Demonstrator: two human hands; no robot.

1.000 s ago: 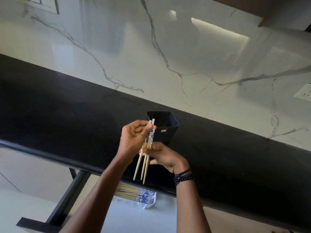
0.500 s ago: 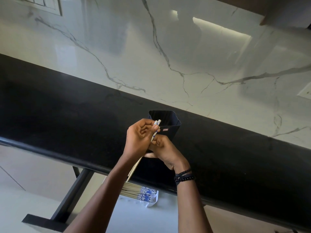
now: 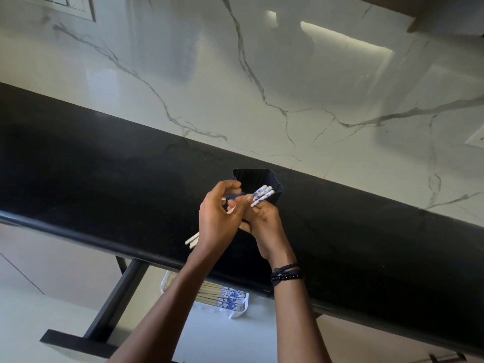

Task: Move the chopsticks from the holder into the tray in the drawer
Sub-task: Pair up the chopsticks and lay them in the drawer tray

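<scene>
Head cam: gripping a few chopsticks (image 3: pixel 262 195) in left hand (image 3: pixel 217 221), pinching their blue ends with right hand (image 3: pixel 267 226) to square them up, just in front of holder (image 3: pixel 276 198), up above drawer tray (image 3: pixel 239 311), probably for one tidy drop.

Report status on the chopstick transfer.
Left hand grips chopstick bundle, right hand pinches its patterned ends. Bundle out of holder, over counter, not yet in tray. Tray already holds other chopsticks. Nothing in the way.

Nothing readable here tbh; the blue print on the chopsticks (image 3: pixel 262 196) is just a pattern, not letters; no legible label showing on the holder (image 3: pixel 255 176) either
</scene>
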